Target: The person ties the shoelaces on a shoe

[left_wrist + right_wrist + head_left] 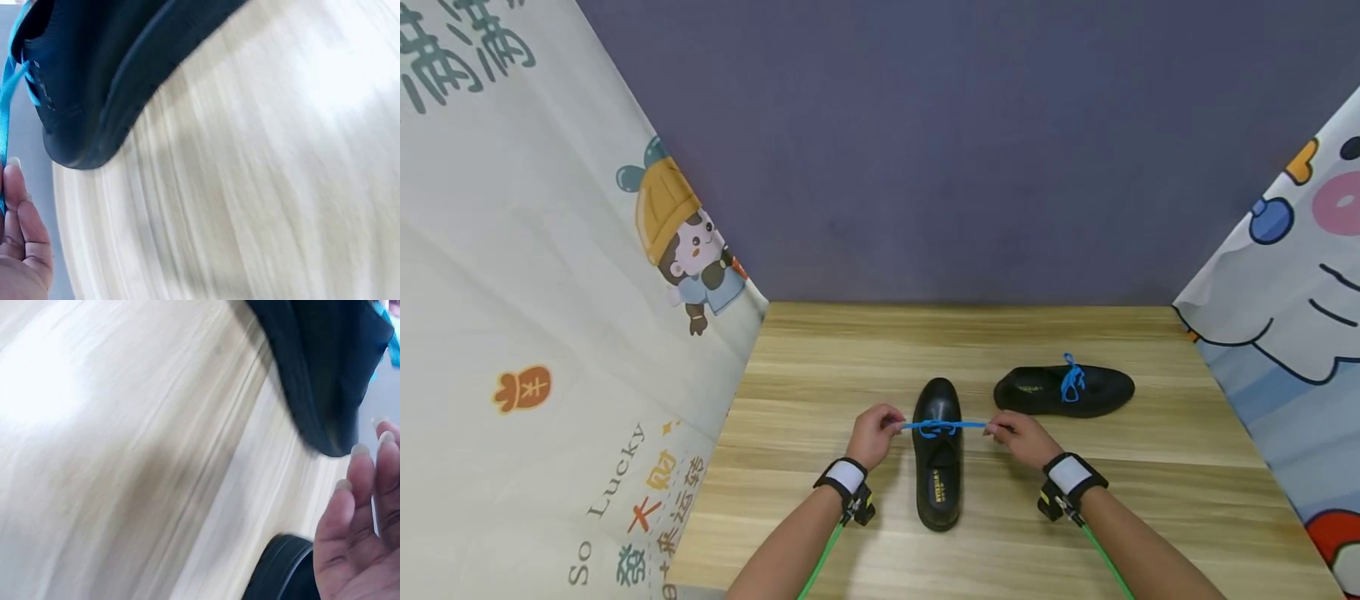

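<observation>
A black dress shoe (939,483) stands upright on the wooden table, its toe pointing away from me. Its blue shoelace (973,425) is stretched sideways across the front of the opening. My left hand (874,435) pinches one end of the lace to the left of the shoe. On the other side, my right hand (1022,437) pinches the opposite end. In the left wrist view the lace (5,112) runs down to the fingertips. The right wrist view shows the shoe (319,375) beyond the fingers; the pinched lace end is hidden there.
A second black shoe (1101,392) with a tied blue lace (1072,383) lies behind my right hand, toe to the right. The wooden table (850,350) meets a dark grey panel (925,167) at the back. Printed cloths hang left and right.
</observation>
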`<state>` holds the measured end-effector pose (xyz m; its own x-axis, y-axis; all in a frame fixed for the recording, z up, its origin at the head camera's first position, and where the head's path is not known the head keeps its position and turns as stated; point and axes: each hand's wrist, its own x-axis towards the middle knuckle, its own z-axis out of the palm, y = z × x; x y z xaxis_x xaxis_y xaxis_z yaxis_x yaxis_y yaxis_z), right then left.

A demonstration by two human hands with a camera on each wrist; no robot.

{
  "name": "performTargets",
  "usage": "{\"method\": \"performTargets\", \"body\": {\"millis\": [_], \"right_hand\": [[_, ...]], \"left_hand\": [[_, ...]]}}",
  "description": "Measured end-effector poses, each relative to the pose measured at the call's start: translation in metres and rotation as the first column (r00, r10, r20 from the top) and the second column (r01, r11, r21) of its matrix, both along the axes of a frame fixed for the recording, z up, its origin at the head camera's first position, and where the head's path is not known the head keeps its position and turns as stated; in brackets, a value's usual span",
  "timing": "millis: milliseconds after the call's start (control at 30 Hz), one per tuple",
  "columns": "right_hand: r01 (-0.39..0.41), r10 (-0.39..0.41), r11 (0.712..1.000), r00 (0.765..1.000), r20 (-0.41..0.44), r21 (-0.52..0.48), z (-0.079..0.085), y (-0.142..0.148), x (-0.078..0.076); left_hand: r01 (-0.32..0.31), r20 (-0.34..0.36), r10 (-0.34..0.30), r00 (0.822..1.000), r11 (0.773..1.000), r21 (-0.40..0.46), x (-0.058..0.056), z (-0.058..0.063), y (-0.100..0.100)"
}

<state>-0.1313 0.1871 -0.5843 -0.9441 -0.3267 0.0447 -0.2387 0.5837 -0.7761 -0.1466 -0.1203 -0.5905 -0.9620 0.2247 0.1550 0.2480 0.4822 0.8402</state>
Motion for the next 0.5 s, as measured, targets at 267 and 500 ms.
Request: {"method": "performTargets", "body": {"millis": [267, 500], "right_hand": [[0.069, -0.071, 0.997, 0.994, 0.082, 0.026, -0.006, 0.025, 0.009], [0.100, -0.103, 0.993, 0.993, 0.056, 0.055, -0.011, 0.041, 0.013]], "left_hand": [[0.031, -0.065, -0.041, 0.997, 0.988, -0.151, 0.007, -0.006, -0.017], [0.051, -0.052, -0.067, 0.996, 0.965, -0.257, 0.013, -0.005, -0.023]]}}
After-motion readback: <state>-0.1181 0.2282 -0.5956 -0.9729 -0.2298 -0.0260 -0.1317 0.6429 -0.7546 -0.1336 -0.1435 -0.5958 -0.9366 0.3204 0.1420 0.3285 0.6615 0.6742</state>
